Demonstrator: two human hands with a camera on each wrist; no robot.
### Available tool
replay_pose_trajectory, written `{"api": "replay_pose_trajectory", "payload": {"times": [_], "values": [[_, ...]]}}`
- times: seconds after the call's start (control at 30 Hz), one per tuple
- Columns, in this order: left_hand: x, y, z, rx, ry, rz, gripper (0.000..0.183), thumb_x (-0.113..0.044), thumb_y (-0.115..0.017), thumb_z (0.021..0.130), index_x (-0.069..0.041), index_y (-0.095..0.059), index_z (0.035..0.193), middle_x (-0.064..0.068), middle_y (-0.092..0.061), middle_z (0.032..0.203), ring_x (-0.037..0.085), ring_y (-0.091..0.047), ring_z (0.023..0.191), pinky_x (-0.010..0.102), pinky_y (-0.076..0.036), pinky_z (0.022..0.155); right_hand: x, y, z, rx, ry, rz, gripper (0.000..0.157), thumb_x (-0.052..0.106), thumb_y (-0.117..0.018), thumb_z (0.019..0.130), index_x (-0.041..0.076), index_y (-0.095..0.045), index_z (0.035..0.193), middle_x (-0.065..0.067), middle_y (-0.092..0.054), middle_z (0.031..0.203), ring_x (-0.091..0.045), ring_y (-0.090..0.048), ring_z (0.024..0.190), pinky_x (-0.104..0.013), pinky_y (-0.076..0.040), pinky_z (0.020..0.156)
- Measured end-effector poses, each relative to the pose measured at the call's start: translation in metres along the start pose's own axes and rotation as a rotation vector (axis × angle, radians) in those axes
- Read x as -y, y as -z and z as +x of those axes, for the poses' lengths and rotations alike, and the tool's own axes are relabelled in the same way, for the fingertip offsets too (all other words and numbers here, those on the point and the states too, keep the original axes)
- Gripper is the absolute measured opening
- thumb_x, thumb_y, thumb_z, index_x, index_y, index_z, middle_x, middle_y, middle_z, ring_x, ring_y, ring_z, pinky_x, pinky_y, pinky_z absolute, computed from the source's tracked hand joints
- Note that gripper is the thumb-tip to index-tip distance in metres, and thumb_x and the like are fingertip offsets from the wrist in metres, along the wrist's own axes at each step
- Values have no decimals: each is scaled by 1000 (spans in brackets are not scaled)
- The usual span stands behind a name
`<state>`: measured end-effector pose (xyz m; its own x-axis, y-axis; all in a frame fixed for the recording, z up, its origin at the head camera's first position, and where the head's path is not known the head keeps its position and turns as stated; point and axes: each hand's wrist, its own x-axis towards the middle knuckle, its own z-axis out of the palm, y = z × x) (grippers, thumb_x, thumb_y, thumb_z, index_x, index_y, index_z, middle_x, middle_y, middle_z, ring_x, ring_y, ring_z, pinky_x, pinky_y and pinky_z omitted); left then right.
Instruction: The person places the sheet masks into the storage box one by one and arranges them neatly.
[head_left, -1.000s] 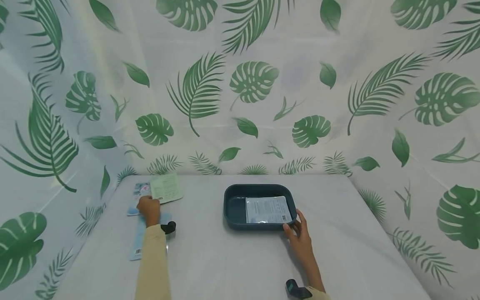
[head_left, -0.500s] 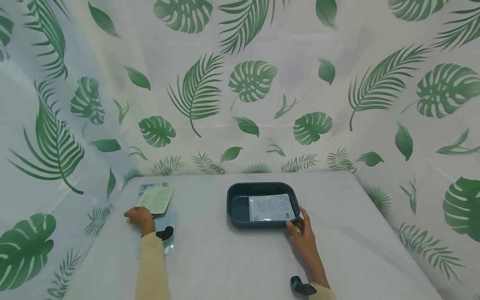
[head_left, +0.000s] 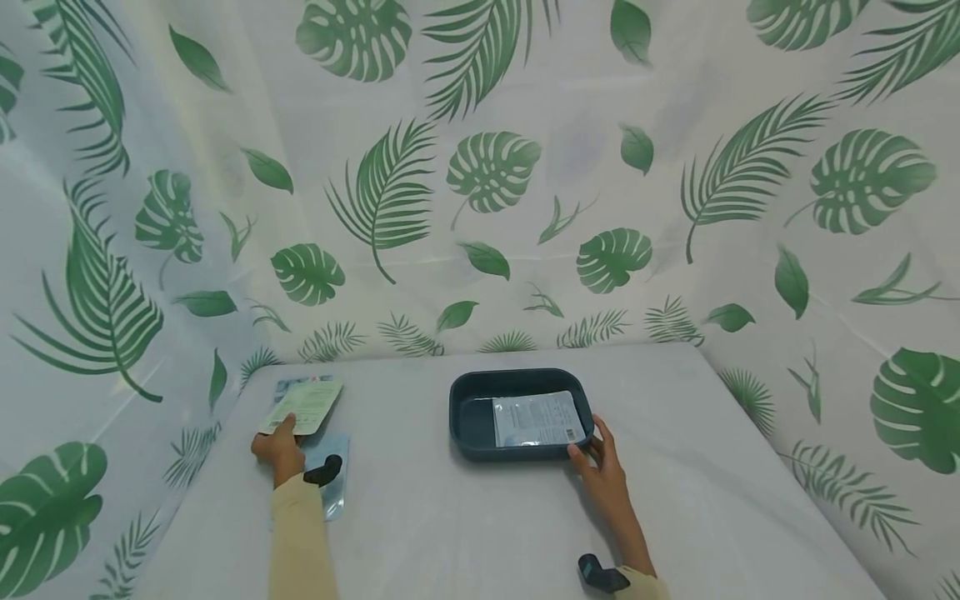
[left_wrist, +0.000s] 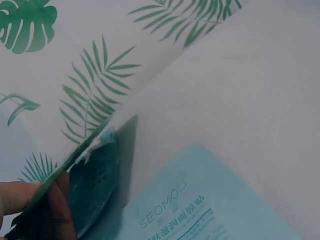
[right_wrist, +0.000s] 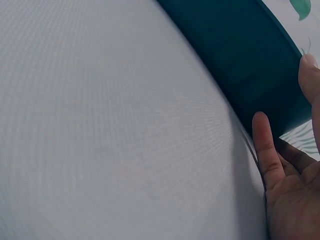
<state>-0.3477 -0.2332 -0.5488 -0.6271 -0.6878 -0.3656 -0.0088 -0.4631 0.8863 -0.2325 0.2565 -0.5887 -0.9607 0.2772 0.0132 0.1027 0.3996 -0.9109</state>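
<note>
My left hand (head_left: 279, 447) pinches the near edge of a pale green face mask packet (head_left: 311, 402), thumb on top. In the left wrist view this packet (left_wrist: 60, 167) stands nearly edge-on between thumb and fingers, a bluish packet (left_wrist: 97, 177) close behind it. A light blue face mask packet (left_wrist: 175, 210) lies flat on the table beside the hand. With thumb and fingers, my right hand (head_left: 603, 479) holds the near right corner of a dark blue tray (head_left: 471, 454). Inside the tray's right part lies a silvery-white packet (head_left: 536, 418).
A white cloth covers the table (head_left: 420, 533). Behind it and at both sides hangs a white curtain (head_left: 525, 275) printed with green leaves. Another bluish packet (head_left: 283, 388) shows partly beneath the green one at the far left. Each wrist wears a black camera mount (head_left: 326, 471).
The left hand has moved from the packets' middle to the green packet's near left edge, its thumb now on top. The green packet has shifted left and tilted. The right hand stays at the tray.
</note>
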Motion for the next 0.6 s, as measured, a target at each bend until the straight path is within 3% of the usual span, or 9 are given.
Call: {"api": "replay_pose_trajectory", "payload": {"times": [0.17,0.33,0.43,0.6], "values": [[1,0,1,27,19,12,51,-10,-62,94,-5,-46,143,-1,-59,127,9,-60,109,14,-51,81,0,-1,1,3,13,13,83,49,-61,93,32,-11,156,-25,-32,154,-45,-35,141,-53,-44,101],[3,2,-1,110,16,37,51,-10,-60,96,-4,-43,144,-5,-60,116,6,-60,104,13,-51,79,-1,-1,2,3,13,14,83,49,-61,93,32,-10,156,-25,-33,154,-44,-35,141,-52,-44,101],[3,2,-4,225,6,54,53,-7,-56,97,-1,-38,146,-3,-58,118,5,-59,103,13,-51,79,-2,-1,1,2,13,12,83,49,-61,93,32,-9,157,-25,-32,155,-44,-34,141,-52,-44,101],[-1,-3,-16,470,2,109,57,-3,-49,100,-2,-25,152,10,-42,146,9,-54,115,16,-51,85,-2,-1,1,-4,18,3,83,50,-61,93,32,-10,157,-25,-31,155,-43,-34,142,-53,-42,103]]}}
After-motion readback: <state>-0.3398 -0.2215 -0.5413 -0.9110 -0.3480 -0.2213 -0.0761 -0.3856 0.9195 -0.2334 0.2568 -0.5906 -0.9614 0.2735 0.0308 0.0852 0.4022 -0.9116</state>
